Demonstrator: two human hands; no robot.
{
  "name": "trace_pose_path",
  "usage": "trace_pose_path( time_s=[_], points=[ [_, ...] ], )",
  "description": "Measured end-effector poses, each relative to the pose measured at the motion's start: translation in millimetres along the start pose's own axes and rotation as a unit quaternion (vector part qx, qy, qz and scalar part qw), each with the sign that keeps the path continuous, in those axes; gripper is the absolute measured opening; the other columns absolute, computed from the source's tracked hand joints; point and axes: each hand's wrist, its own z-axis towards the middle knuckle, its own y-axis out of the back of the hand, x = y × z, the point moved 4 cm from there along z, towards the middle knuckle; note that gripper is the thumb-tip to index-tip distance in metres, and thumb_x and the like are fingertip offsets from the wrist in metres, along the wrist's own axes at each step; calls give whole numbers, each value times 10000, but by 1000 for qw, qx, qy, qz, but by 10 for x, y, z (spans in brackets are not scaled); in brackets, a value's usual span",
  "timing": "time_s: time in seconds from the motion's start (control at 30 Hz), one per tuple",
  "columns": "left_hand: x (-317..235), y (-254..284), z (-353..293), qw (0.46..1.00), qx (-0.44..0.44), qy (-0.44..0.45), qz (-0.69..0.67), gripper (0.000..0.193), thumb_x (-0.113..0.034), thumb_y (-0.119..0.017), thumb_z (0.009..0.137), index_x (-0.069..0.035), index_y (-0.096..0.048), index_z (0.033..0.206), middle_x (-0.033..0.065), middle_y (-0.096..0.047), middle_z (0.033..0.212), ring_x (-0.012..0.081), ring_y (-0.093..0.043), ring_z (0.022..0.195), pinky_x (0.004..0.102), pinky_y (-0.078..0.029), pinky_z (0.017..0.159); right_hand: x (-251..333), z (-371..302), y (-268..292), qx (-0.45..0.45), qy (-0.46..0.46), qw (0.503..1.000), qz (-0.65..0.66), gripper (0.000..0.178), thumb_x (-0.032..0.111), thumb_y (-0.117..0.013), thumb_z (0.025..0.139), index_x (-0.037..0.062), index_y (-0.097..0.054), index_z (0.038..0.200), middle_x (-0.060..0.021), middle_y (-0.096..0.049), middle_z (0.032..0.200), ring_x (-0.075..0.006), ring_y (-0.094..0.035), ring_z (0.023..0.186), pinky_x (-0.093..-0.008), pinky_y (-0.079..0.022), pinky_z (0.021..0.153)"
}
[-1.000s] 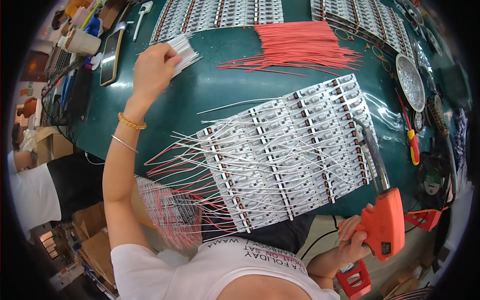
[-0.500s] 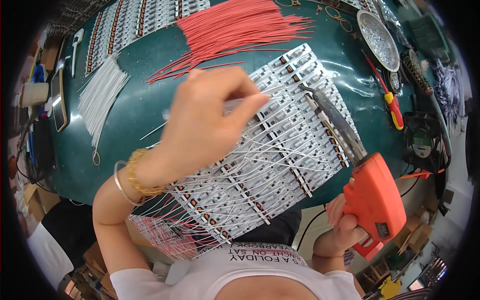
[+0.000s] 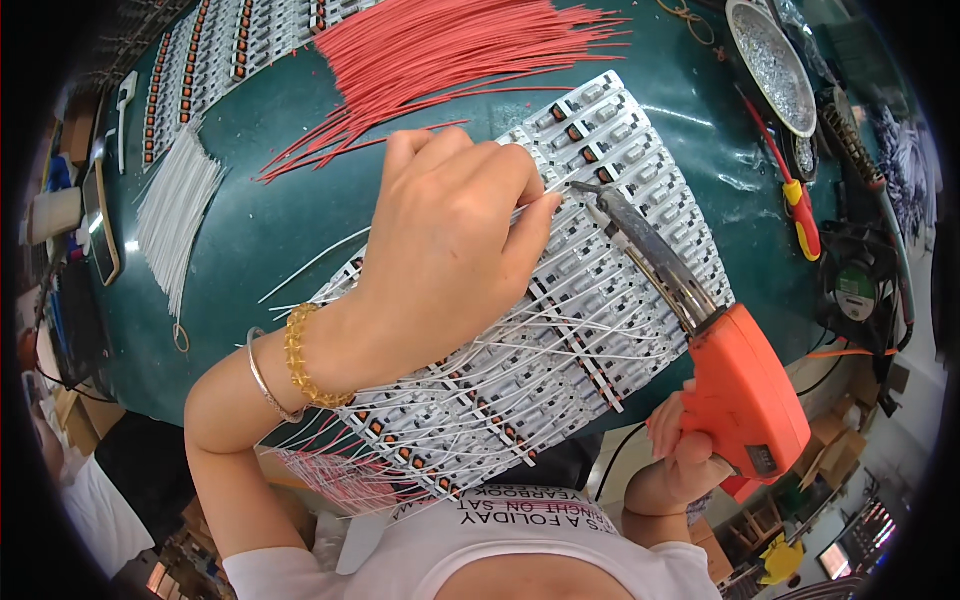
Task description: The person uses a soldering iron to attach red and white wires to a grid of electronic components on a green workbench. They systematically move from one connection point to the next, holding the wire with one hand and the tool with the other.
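Note:
My left hand [image 3: 450,240] pinches a white wire [image 3: 312,266] between thumb and forefinger. The wire's tail sticks out behind the hand, while its front end is near the soldering gun's dark tip. My right hand [image 3: 682,450] grips the red handle of the soldering gun [image 3: 750,390], its barrel slanting up and left over the board panel [image 3: 640,150]. That panel carries rows of small grey and black-orange parts. Many white wires [image 3: 500,345] trail from its rows toward me. Whether the tip touches a pad is too small to tell. Part of the panel is hidden under my left hand.
Loose red wires [image 3: 430,60] lie at the back, with a white wire bundle [image 3: 180,210] at left. More board panels [image 3: 215,60] are far left. A metal dish [image 3: 770,70], red-yellow screwdriver [image 3: 800,215] and small fan [image 3: 855,290] sit right; a phone [image 3: 101,225] lies left.
My left hand has moved right and slightly down, bringing the wire close to the gun's tip. The soldering gun's tip has shifted left and a little down. The scene has shifted slightly.

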Motion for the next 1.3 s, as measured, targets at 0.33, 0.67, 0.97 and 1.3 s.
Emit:
trace_pose_path(
  time_s=[0.33,0.67,0.97,1.3],
  points=[
    [-14,-3,-10,1000,-11,-8,13,168,-68,-711,741,-71,-557,674,12,-497,602,190,-448,592,331,-331,673,55,-10,1,-9,22,1000,6,809,543,-657,776,-138,-453,1162,2,-456,490,-85,-410,373,-223,-340,391],
    [40,254,80,998,-34,43,-2,103,-99,-725,743,-64,-638,700,15,-612,648,160,-517,642,295,-365,715,-20,13,42,-60,10,995,75,810,521,-646,801,-155,-432,1194,13,-436,490,-74,-394,372,-206,-340,384],
    [59,51,32,999,-8,49,1,164,-128,-696,781,-70,-591,669,-2,-542,599,152,-453,590,312,-316,689,12,86,-53,-36,6,999,26,793,508,-633,821,-167,-412,1175,-1,-426,488,-88,-397,368,-208,-326,377],
    [55,18,34,999,-14,26,28,161,-117,-694,771,-76,-582,663,1,-531,598,166,-459,586,323,-314,682,54,110,-92,9,54,997,-49,646,447,-661,827,-124,-469,1061,-14,-452,492,-89,-410,373,-210,-342,395]
  ],
)
